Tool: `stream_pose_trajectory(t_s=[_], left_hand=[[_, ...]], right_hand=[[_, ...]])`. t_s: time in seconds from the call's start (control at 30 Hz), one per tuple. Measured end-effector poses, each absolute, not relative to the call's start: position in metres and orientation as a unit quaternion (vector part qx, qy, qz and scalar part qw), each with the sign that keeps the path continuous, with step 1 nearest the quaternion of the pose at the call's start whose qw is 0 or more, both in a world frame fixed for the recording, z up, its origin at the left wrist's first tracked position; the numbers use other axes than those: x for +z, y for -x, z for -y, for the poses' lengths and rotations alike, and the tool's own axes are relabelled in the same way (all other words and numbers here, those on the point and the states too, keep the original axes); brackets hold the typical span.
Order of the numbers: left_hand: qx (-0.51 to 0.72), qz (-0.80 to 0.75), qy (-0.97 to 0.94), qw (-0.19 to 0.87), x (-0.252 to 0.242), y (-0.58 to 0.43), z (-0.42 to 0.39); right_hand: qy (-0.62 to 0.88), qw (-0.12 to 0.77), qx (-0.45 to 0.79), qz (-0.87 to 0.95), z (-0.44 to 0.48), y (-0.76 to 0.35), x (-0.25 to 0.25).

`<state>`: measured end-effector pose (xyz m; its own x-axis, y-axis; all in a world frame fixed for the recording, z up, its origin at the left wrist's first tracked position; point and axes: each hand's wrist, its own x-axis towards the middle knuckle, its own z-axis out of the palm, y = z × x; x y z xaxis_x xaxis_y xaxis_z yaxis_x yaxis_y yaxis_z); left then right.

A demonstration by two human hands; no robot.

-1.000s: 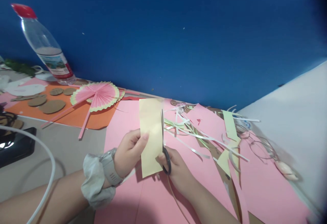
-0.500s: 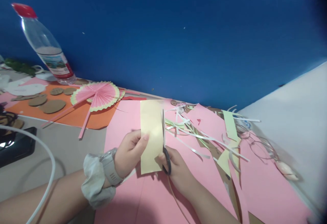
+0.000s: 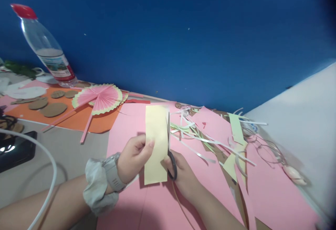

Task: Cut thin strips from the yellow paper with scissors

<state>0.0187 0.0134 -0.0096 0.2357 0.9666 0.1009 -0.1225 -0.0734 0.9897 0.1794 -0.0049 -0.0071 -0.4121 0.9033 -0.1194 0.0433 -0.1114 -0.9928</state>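
A pale yellow paper strip [image 3: 156,128] stands upright in front of me, pinched at its left edge by my left hand [image 3: 135,156], thumb on its face. That wrist wears a grey watch and a light scrunchie. My right hand [image 3: 183,175] grips dark-handled scissors [image 3: 172,165]. Their blades point away from me along the strip's right edge, partly hidden by the paper. Below both hands lie pink paper sheets [image 3: 126,209].
A pink folded-paper fan [image 3: 105,99] and cardboard discs [image 3: 54,109] lie on orange paper at left. Behind them leans a bottle [image 3: 49,48] before a blue wall. Loose paper strips [image 3: 194,135] lie right of the hands. A white cable [image 3: 54,167] arcs across the left arm.
The yellow strip has tilted and shifted slightly toward me. The scissor blades look closer together along its right edge. Both hands keep their holds.
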Motion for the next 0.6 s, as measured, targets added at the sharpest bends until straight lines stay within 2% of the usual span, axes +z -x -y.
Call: stream_pose_trajectory(t_s=[0.6], left_hand=[[0.484, -0.386, -0.543, 0.567, -0.0123, -0.0194, -0.0135]], right_hand=[[0.409, 0.345, 0.631, 0.562, 0.0047, -0.1801, -0.0071]])
